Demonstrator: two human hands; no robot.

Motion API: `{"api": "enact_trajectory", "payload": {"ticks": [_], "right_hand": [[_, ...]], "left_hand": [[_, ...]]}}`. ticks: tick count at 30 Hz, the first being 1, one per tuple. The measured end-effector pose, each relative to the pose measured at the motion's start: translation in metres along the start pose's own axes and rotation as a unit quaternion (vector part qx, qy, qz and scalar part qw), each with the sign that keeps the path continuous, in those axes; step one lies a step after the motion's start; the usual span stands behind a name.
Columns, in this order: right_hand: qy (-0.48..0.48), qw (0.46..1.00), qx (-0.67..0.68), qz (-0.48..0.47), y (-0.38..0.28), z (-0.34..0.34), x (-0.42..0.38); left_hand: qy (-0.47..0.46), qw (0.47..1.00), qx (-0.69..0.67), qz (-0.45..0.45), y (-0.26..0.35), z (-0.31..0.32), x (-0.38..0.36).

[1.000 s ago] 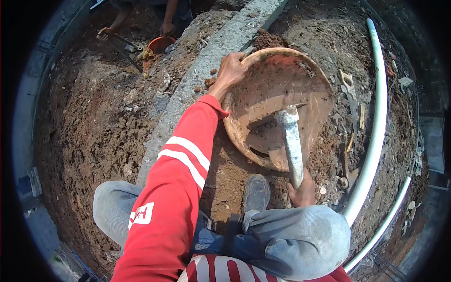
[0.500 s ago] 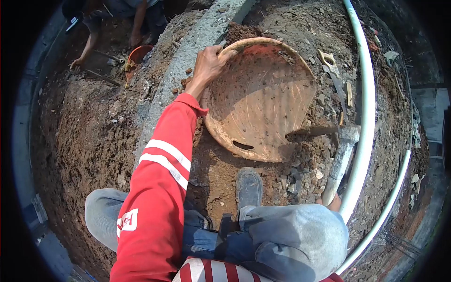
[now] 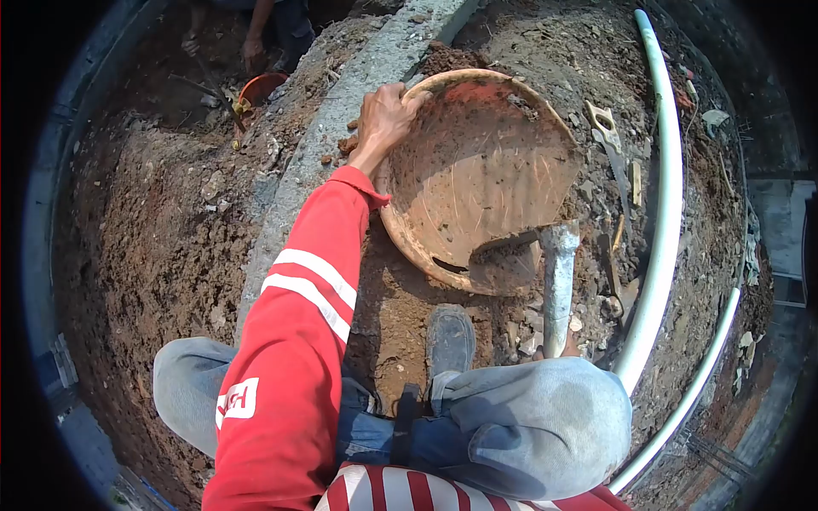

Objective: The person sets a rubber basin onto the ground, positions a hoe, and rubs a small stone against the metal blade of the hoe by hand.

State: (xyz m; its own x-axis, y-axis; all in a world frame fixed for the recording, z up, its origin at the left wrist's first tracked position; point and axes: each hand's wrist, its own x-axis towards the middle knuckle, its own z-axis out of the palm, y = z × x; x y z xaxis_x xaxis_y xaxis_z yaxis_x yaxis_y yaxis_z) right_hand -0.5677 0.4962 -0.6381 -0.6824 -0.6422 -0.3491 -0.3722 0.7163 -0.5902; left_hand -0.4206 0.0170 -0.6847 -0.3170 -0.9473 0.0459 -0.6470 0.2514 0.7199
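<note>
We see a white pipe curving down the right, a concrete curb upper centre, an orange bucket upper left.

Red sleeve with white stripes, reddish-brown pan, white pipe, perhaps orange bucket

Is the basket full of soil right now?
No, the basket held by the left hand shows its bare woven inside, with only the hoe at its edge.

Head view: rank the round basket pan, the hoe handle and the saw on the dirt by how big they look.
1. Round basket pan, clearly largest.
2. Hoe handle, which is nearer the camera, so its size may be flattered.
3. Saw, smallest as seen; its blade is partly lost in the rubble, so this place is unsure.
</note>
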Motion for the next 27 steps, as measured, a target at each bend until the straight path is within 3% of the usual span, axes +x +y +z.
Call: {"api": "enact_trajectory", "payload": {"ticks": [4, 12, 15, 17, 19, 21, 23, 25, 26, 27], "right_hand": [[-0.021, 0.992, 0.075, 0.097, -0.020, -0.027, -0.052], [0.008, 0.983, 0.105, 0.152, 0.009, -0.046, -0.088], [0.033, 0.974, 0.149, 0.165, -0.003, -0.052, -0.089], [0.049, 0.969, 0.175, 0.164, -0.010, -0.057, -0.087], [0.074, 0.964, 0.199, 0.161, -0.010, -0.065, -0.087], [0.107, 0.958, 0.217, 0.152, 0.002, -0.073, -0.086], [0.169, 0.969, 0.153, 0.094, 0.052, -0.081, -0.083], [0.266, 0.939, 0.213, 0.051, 0.016, -0.086, -0.068], [0.308, 0.942, 0.132, -0.028, 0.047, -0.094, -0.060], [0.279, 0.933, 0.226, 0.006, 0.015, -0.101, -0.055]], "left_hand": [[0.004, 1.000, -0.020, 0.011, -0.006, 0.004, 0.002], [0.027, 0.998, 0.024, 0.053, 0.007, 0.001, 0.004], [-0.017, 0.998, 0.010, 0.066, 0.016, 0.007, 0.020], [-0.119, 0.988, 0.027, 0.098, 0.026, 0.005, 0.030], [-0.128, 0.990, -0.006, 0.067, 0.056, -0.015, 0.020], [-0.072, 0.979, -0.099, 0.162, 0.085, -0.035, 0.013], [0.008, 0.928, -0.170, 0.330, 0.119, -0.063, 0.018], [0.041, 0.884, -0.171, 0.434, 0.156, -0.108, 0.019], [0.045, 0.884, -0.167, 0.434, 0.165, -0.123, 0.017], [0.052, 0.855, -0.162, 0.489, 0.174, -0.137, 0.016]]}}
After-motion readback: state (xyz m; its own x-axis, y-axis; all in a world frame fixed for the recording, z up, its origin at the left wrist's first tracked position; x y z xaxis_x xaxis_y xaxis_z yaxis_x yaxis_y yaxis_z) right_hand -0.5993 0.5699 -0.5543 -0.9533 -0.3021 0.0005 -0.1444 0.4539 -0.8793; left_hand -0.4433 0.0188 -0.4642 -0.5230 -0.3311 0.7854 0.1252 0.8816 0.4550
